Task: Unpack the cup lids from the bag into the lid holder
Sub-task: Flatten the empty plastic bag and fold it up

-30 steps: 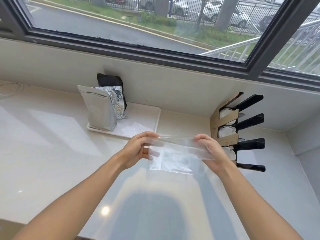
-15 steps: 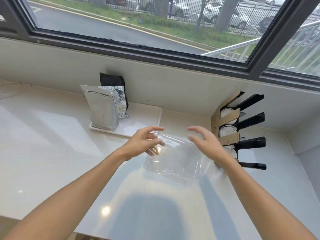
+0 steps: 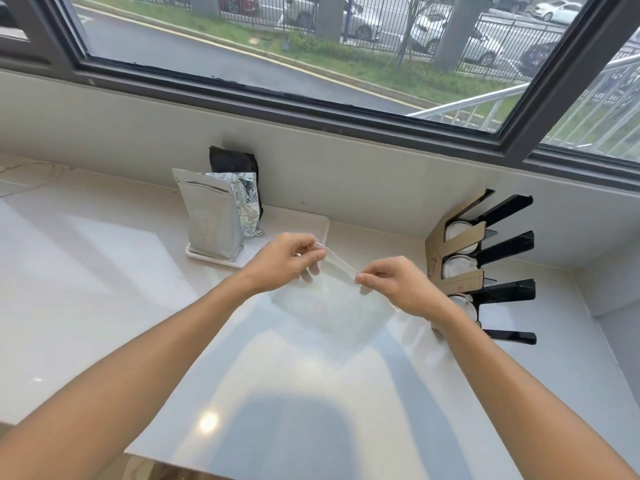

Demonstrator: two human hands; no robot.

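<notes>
- Head view: both bare hands work above a glossy pale countertop [image 3: 104,306] under a wide window [image 3: 311,46].
- The left hand [image 3: 282,261] pinches the upper edge of a clear plastic bag [image 3: 332,303] between thumb and fingertips, the other fingers curled in.
- The right hand [image 3: 398,284] pinches the same edge a little further along, thumb against forefinger.
- The bag hangs from the two pinches and spreads flat and see-through just over the countertop; I cannot tell whether its lower edge touches the surface. No lid shows through the film.
- The lid holder [image 3: 481,268] stands to the right, against the wall: black slanted arms with tan cardboard panels between them.
- White cup lids [image 3: 457,266] sit in its slots, one stack per tier; the lowest stack is partly hidden behind the right wrist.
- At the back, a white tray [image 3: 304,223] carries a silver foil pouch [image 3: 211,220], with a crumpled foil bag [image 3: 247,202] and a black pouch [image 3: 233,162] behind it.
</notes>
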